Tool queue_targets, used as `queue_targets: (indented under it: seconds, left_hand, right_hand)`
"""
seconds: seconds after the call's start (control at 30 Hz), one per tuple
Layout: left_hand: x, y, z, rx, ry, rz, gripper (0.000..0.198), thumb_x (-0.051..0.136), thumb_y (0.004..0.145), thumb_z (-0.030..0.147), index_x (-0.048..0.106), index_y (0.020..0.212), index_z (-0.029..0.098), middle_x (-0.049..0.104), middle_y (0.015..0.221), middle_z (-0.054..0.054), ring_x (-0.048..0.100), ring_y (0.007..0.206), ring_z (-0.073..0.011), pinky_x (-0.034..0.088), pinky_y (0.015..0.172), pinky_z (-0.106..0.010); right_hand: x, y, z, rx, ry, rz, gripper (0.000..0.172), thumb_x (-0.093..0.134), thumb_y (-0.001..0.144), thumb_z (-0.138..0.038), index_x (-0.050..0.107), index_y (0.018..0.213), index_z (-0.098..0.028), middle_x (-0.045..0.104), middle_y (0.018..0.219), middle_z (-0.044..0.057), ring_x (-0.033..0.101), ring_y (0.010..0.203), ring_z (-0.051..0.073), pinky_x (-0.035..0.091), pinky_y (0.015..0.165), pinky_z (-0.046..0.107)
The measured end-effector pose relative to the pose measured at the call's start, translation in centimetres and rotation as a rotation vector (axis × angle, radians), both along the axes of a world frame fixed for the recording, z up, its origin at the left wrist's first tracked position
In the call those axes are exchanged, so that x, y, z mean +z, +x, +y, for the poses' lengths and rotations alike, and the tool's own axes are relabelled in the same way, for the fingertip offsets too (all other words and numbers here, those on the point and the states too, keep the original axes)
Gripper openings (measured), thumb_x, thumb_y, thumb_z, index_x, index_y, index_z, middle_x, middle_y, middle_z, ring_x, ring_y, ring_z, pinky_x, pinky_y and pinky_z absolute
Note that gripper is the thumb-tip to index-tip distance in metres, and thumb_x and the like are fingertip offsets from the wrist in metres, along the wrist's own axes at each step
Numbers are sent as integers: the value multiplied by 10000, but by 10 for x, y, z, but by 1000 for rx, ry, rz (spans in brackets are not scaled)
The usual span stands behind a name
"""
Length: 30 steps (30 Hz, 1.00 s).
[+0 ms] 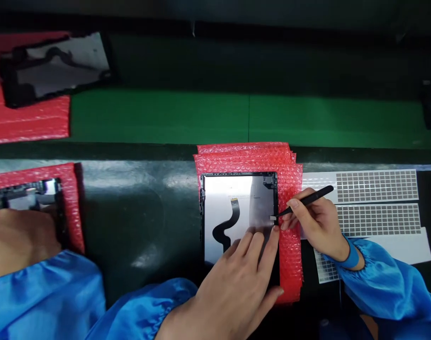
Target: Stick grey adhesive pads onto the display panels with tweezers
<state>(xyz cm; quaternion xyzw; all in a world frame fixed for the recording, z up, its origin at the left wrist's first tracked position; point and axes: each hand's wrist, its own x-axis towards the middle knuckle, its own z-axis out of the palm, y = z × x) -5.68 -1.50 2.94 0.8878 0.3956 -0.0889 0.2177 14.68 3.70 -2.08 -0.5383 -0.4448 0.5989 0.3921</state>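
"Display panel [247, 208]: where do we have it in the head view?"

"Just below and right of the frame's centre, lying on stacked red bubble wrap [290, 264]. We see a dark, curved ribbon cable [235, 215] across its pale back."

"And our left hand [232, 283]?"

"At the lower centre, laid over the panel's lower part, thumb apart from the fingers, gripping nothing. Our index fingertip is at the panel's right edge."

"Our right hand [316, 226]?"

"Right of centre, fingers clamped on black tweezers [312, 194]. We see their tip beside a small pale piece [273, 218] at the panel's right edge; whether they pinch it, we cannot tell."

"What lies around us?"

"At the right, sheets of small grey rectangles [376, 185]. At the lower left, a co-worker's hand [20, 241] over another device [62, 212]; at the upper left, a third device [59, 78] on red wrap."
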Motion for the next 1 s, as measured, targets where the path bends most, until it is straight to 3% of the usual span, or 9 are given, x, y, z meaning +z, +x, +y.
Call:
queue_targets:
  seconds: [0.17,0.6,1.0]
  left_hand:
    - [-2,-2,0,4,12,-34,831,631,916,395,342,1613,45,619,1453,-254,634,1299,-387,620,975,-482]
    - [-2,-1,7,-1,87,-64,724,611,937,383,434,1550,41,667,1417,-218,680,1244,-345,646,946,-430]
    - [-2,8,9,-7,128,-13,694,651,875,311,540,1481,-8,730,1288,-217,726,1111,-330,675,853,-420]
  right_hand:
    - [-1,0,-1,6,-14,-19,298,668,1021,-507,639,920,-228,754,696,-4,748,530,159,650,510,263]
    - [-1,0,0,8,-25,24,263,671,1030,-471,631,911,-240,748,703,-15,753,539,169,649,525,278]
    - [-8,-1,-1,-2,58,81,161,675,1044,-336,643,935,-222,753,692,-27,755,518,150,643,500,219]
